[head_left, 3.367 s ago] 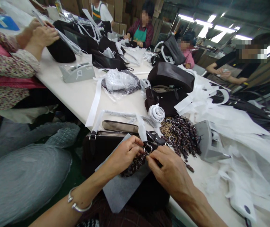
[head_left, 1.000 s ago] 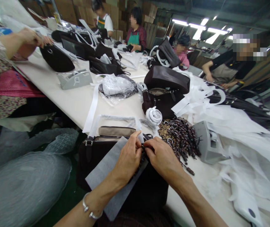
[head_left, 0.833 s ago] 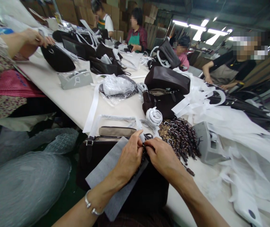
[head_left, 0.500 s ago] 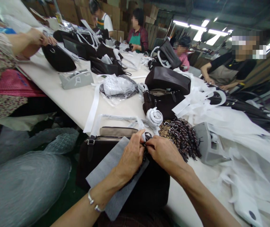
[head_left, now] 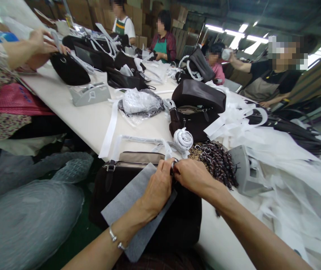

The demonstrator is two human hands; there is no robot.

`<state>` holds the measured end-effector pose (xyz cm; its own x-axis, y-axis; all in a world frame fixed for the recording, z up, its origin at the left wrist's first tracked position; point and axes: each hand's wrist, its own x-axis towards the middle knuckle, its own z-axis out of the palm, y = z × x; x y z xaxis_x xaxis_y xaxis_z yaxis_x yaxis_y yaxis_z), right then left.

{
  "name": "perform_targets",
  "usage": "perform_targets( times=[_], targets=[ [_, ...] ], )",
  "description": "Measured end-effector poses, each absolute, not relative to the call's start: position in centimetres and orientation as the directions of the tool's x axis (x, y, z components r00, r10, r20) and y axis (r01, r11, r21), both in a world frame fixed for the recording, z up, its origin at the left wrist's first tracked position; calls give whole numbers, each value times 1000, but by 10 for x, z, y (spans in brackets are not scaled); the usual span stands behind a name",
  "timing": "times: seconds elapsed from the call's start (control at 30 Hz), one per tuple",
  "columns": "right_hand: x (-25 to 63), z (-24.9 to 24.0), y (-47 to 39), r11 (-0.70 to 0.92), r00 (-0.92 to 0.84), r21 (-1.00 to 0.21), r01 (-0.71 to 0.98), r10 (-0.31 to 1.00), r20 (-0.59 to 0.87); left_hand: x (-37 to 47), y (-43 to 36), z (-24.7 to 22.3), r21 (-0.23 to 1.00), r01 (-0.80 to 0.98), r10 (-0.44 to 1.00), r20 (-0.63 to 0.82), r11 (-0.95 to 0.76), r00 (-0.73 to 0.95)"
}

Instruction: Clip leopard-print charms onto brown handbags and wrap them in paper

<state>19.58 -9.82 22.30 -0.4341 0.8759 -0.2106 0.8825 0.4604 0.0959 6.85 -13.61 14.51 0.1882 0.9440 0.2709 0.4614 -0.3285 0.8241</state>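
A dark brown handbag (head_left: 187, 221) stands before me at the table edge, its beige inside showing at the zipped top. The white-wrapped handle (head_left: 142, 139) rises behind it. My left hand (head_left: 160, 183) and my right hand (head_left: 192, 175) are closed together at the bag's right handle base. Between their fingertips is a thin dark strap, mostly hidden by the fingers. A grey foam sheet (head_left: 126, 204) hangs slantwise over the bag's front, under my left hand and forearm. Just beyond my right hand lie braided dark cords with metal rings (head_left: 223, 165).
A white wrapped roll (head_left: 183, 139), a plastic-wrapped bundle (head_left: 140, 103) and other dark bags (head_left: 196, 95) lie on the table (head_left: 84, 123). White sheets (head_left: 284, 153) cover its right side. A bubble-wrap roll (head_left: 30, 221) stands at left. Several co-workers surround the table.
My hands have drawn closer at the handle base, and the dark loop seen above my fingers is now mostly hidden. At right, a co-worker has raised an arm holding something white.
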Motion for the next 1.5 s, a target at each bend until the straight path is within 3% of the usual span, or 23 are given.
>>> perform_targets(
  times=[0.17, 0.27, 0.47, 0.67, 0.8, 1.07, 1.33, 1.43, 1.5],
  targets=[
    [194, 221, -113, 549, -508, 194, 813, 832, -223, 63, -132, 136, 918, 334, 977, 196, -213, 84],
    [197, 218, -119, 531, -504, 199, 824, 846, -173, 59, -135, 140, 913, 350, 978, 198, -210, 71],
    [212, 211, -127, 404, -403, -47, 914, 915, 32, 53, -138, 158, 841, 429, 944, 305, -329, 125],
    [216, 207, -138, 409, -386, -134, 903, 907, 167, 58, -134, 159, 799, 456, 920, 345, -393, 188],
    [221, 215, -138, 444, -423, -241, 863, 896, 134, 56, -135, 160, 837, 388, 922, 345, -387, 176],
    [243, 243, -146, 451, -524, -374, 811, 843, -119, 52, -135, 167, 849, 355, 920, 363, -391, 146],
    [286, 265, -162, 380, -417, -258, 888, 902, -108, 49, -136, 168, 852, 350, 921, 364, -389, 138],
    [295, 271, -166, 259, -307, -379, 888, 949, -71, 49, -136, 168, 854, 345, 921, 367, -389, 130],
    [290, 268, -169, 116, -162, -549, 827, 986, -35, 49, -138, 169, 851, 349, 919, 375, -393, 121]
  ],
)
